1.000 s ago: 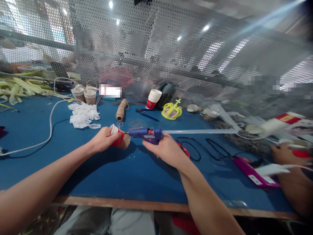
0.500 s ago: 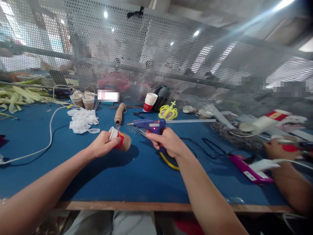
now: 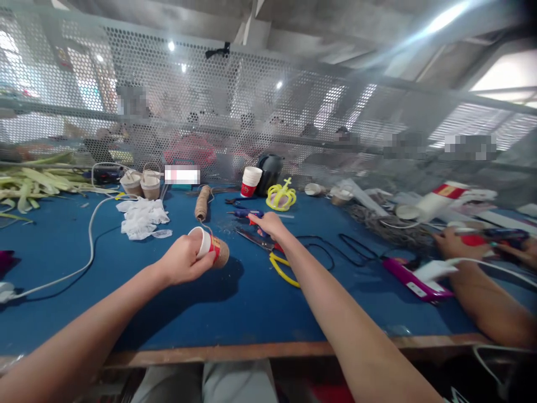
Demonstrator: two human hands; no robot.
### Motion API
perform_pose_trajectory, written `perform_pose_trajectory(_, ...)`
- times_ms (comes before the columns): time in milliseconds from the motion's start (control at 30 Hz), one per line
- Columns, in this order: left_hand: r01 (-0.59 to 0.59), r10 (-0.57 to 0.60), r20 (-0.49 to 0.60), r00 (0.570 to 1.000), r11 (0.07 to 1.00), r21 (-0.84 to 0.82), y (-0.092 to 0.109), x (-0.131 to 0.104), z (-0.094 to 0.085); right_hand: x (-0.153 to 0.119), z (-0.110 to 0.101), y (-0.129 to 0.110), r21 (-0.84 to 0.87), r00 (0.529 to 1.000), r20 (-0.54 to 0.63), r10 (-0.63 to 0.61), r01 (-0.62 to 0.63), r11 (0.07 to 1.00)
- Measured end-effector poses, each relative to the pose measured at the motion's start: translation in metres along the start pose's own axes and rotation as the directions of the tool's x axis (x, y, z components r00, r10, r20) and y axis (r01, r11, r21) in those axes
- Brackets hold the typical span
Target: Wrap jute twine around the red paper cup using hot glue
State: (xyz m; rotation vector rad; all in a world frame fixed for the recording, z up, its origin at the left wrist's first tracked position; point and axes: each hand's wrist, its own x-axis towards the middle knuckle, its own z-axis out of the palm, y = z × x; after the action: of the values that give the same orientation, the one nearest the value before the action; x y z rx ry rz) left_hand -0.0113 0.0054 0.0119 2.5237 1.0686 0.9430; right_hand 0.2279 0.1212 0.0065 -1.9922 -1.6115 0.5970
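My left hand [image 3: 187, 257] is closed round a red and white paper cup [image 3: 215, 249], tilted on its side above the table. Brown twine is wound round the cup's lower end, and a strand runs from it toward the twine roll [image 3: 202, 202]. Farther out, my right hand [image 3: 269, 225] grips a blue glue gun [image 3: 244, 213] low over the tabletop, nozzle pointing left. My fingers partly hide its handle; a clear glue stick [image 3: 286, 216] pokes out behind. Scissors with yellow handles [image 3: 282, 271] lie just below that hand.
Behind stand stacked paper cups [image 3: 250, 182] and a yellow crown-shaped piece [image 3: 281, 197]. White gloves [image 3: 142, 217] and twine-wrapped cups [image 3: 150, 186] are at left. A purple power strip [image 3: 413, 282] lies at right, beside another person's hand [image 3: 457, 243]. A perforated metal screen [image 3: 176, 95] rises behind.
My right hand has moved away from me and down with the glue gun, uncovering the scissors. My left hand still holds the cup, slightly lower and farther right in view.
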Motion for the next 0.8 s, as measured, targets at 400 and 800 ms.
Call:
perform_pose_trajectory(400,-0.29,0.281,0.086,0.956,0.95,0.119,0.015,0.01,-0.011,-0.081,0.002,-0.053,0.377,0.804,0.437,-0.404,0.244,0.893)
perform_pose_trajectory(800,0.513,-0.442,0.278,0.853,0.609,-0.605,-0.001,-0.001,0.015,-0.104,0.015,-0.048,0.889,0.825,0.25,-0.507,0.012,0.457)
